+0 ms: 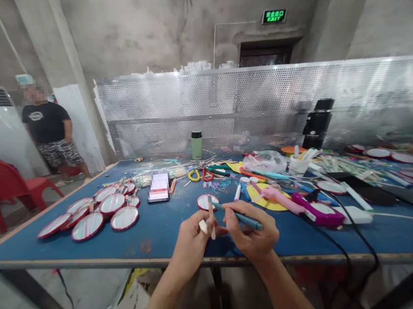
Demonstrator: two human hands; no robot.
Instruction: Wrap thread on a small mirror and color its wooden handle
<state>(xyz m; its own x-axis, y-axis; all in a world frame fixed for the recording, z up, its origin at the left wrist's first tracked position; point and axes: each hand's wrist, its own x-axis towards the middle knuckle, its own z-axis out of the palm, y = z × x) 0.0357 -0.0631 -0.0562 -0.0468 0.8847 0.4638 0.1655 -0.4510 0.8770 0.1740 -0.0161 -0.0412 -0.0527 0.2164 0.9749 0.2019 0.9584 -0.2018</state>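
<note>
My left hand [190, 239] is closed around a flat wooden craft stick [213, 230], which stands nearly upright above the table's front edge. A small pale piece [203, 226] also shows at its fingers; I cannot make out what it is. My right hand [257, 232] grips a teal pen [248, 220], its tip pointing left at the upper part of the stick. Just beyond the fingers a small round mirror [203, 203] lies on the blue table [162, 228], partly hidden behind the stick.
Red-rimmed round mirrors [87, 227] are piled at left, near a phone [158, 189]. A green bottle [197, 145] stands behind. To the right are a pink glue gun [283, 199], a purple device [318, 211], cables and loose sticks. A person [50, 124] stands at far left.
</note>
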